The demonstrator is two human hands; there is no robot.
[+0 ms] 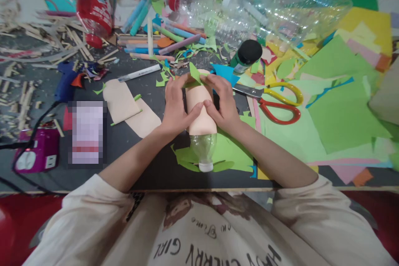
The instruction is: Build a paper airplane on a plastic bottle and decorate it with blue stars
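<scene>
Between my hands lies a clear plastic bottle [203,145] with a white cap pointing toward me. Peach paper [201,110] is wrapped around its body. My left hand [181,104] grips the wrapped bottle from the left, thumb on top. From the right, my right hand [222,102] holds it too, with the two thumbs nearly meeting on the paper. A pointed green paper piece [195,72] stands up at the far end by my fingertips. Under the bottle are green paper scraps [235,149]. Scissors [277,97] with yellow and red handles lie right of my right hand.
Left are a blue glue gun [65,81], a phone [87,133], a purple box [37,149], peach paper pieces [124,104] and a marker [140,73]. A dark green jar [247,55], chalk-like coloured sticks [181,44] and clear bottles [280,16] stand or lie behind. Green sheets [346,112] cover the right.
</scene>
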